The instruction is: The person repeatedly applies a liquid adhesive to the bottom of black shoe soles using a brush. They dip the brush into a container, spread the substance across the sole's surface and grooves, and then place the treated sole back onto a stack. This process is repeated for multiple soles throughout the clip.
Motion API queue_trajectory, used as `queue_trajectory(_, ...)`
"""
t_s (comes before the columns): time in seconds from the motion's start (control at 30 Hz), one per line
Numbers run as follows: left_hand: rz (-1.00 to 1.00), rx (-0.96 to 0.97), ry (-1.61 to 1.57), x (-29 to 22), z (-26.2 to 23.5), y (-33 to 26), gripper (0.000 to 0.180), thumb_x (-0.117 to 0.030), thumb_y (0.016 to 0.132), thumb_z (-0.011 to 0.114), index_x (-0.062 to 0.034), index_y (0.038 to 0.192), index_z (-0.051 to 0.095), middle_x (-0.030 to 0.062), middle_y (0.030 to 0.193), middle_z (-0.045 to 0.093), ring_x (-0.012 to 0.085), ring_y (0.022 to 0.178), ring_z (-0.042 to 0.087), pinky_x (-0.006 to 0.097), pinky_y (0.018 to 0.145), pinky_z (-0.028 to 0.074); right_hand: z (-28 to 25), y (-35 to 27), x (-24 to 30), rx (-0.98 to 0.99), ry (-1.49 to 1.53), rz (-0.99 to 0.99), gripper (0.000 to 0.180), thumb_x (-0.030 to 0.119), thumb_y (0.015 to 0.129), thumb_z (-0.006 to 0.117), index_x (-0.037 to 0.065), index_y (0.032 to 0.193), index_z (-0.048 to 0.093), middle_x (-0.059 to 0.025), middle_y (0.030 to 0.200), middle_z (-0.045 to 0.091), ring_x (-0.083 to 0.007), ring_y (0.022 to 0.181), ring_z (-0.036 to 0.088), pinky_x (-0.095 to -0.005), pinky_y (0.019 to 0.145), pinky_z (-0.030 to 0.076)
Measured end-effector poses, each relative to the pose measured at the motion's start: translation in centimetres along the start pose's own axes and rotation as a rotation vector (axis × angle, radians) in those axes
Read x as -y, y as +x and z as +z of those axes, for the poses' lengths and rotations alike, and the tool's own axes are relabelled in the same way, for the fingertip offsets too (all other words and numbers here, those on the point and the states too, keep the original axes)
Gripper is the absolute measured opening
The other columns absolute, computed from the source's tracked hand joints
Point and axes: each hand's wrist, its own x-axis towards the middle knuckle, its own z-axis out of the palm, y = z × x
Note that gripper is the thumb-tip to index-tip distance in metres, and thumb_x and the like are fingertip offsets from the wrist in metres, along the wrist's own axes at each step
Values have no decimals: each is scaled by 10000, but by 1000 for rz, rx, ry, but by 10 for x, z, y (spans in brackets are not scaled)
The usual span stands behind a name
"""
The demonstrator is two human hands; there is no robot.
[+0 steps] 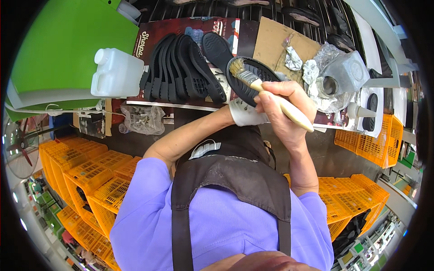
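My right hand (294,97) is closed around the pale handle of a paintbrush (246,77). Its light-brown bristles lie against or just over a black shoe sole (263,71), which is tilted with its cupped side up. My left hand (246,113), in a white glove or wrap, grips the near end of that sole; its fingers are mostly hidden behind the sole and my right hand. Just left, another black sole (216,47) lies flat on the bench. Beyond it to the left, several black soles (174,67) stand on edge in a row.
A white plastic jug (118,74) stands at the left of the bench. To the right are a cut-open translucent container (348,74) in crumpled plastic, a brown cardboard sheet (271,40) and a white nozzle bottle (359,110). Orange crates (108,189) are stacked on both sides below.
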Motion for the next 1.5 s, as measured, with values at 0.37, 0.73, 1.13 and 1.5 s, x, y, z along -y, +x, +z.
queue_trajectory(0.37,47,317,382,-76,-12,-21,465,-191,766,706,-48,1160,505,71,1113,560,157,1013,545,308,876,467,-24,25,-18,225,36,-89,137,36,759,691,-60,840,636,-92,763,647,-109,547,613,-201,496,487)
queue_trajectory(0.73,-18,385,251,-64,-36,-32,345,-197,775,688,-31,1054,570,60,953,601,138,861,562,300,755,474,-35,36,-28,192,166,208,111,48,828,622,-38,898,610,-78,727,647,-68,595,606,-173,531,500)
queue_trajectory(1.13,-265,-65,-590,-73,-38,-54,774,-376,733,697,27,1299,355,150,1201,519,239,1060,552,393,936,434,-30,27,-36,161,274,248,113,58,837,617,-40,894,613,-78,708,643,-68,567,591,-174,516,482)
queue_trajectory(1.5,-116,-252,-980,-57,-33,-59,433,-324,956,361,-6,1233,459,139,1179,549,240,1038,569,389,921,448,-23,10,-22,199,261,298,134,64,836,618,-49,906,609,-73,720,638,-68,578,590,-180,517,475)
